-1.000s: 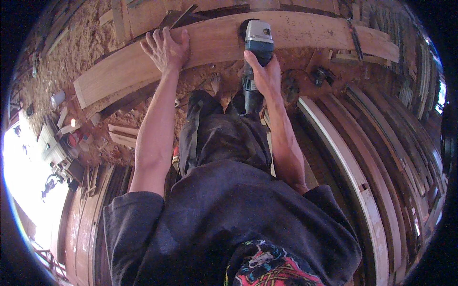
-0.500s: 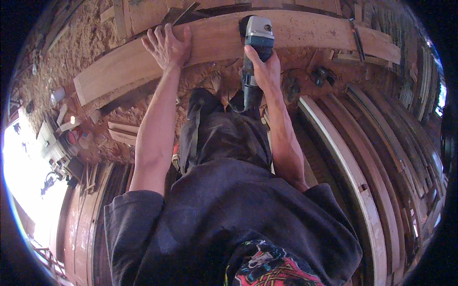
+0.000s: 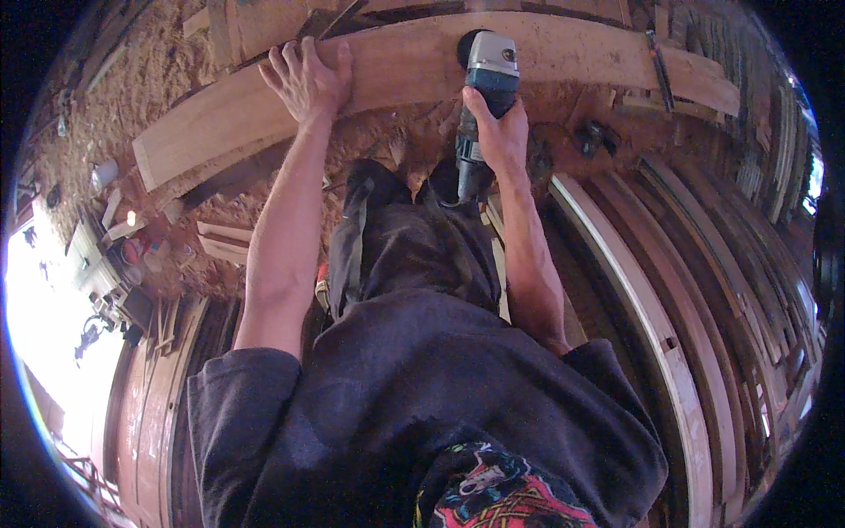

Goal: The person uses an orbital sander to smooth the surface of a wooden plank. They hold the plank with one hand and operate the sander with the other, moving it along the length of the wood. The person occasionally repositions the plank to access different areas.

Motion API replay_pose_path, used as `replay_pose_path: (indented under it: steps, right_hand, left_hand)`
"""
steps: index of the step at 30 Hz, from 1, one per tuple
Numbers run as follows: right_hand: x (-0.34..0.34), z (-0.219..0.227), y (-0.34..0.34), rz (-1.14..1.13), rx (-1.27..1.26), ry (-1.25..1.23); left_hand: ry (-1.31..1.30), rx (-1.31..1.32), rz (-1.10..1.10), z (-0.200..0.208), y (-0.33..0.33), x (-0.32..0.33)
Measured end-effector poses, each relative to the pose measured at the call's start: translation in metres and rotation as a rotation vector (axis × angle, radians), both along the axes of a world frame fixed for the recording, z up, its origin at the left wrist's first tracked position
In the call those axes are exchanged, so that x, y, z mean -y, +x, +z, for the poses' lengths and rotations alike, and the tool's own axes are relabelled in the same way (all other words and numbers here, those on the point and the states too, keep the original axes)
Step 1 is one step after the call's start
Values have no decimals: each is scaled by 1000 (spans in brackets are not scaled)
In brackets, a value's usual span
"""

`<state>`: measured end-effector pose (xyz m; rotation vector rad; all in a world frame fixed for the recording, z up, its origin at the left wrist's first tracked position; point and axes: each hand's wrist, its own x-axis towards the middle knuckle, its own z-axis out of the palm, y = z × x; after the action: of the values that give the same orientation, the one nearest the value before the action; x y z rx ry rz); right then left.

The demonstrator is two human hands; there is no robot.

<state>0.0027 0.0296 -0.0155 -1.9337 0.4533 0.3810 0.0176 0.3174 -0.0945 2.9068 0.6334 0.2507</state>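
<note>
A long, wide wooden plank point(image 3: 396, 62) stretches across the far side, bent by the lens. My left hand point(image 3: 310, 84) lies spread on the plank, fingers apart over its far edge and holding nothing. In my right hand point(image 3: 502, 132) is an angle grinder point(image 3: 491, 84) with a teal and black body and a silver head. Its dark round disc point(image 3: 471, 44) is at the plank's face, partly hidden behind the head. The grinder's tail points back toward my legs.
Sawdust point(image 3: 106, 123) covers the ground on the left. A black tool point(image 3: 597, 138) lies beyond my right forearm. A dark bar-like tool point(image 3: 658, 70) crosses the plank's right end. Stacked boards point(image 3: 704, 264) fill the right side, and more panels point(image 3: 150, 414) stand at lower left.
My right hand has shifted the grinder slightly to the right along the plank. The left hand stays nearly in place.
</note>
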Motion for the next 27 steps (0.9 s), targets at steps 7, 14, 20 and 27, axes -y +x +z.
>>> replay_pose_path:
  steps: [7, 14, 20, 27]
  right_hand:
    - [-7, 6, -9, 0, -19, 28]
    - [-6, 0, -11, 17, -41, 32]
    - [-5, 2, -15, 15, -90, 38]
    - [-3, 1, -20, 6, -33, 23]
  left_hand:
    - [-24, -5, -3, -2, 0, -1]
    - [-2, -6, -2, -4, -1, -3]
    - [-3, 17, 3, -7, -2, -3]
    - [-6, 0, 6, -5, 0, -2]
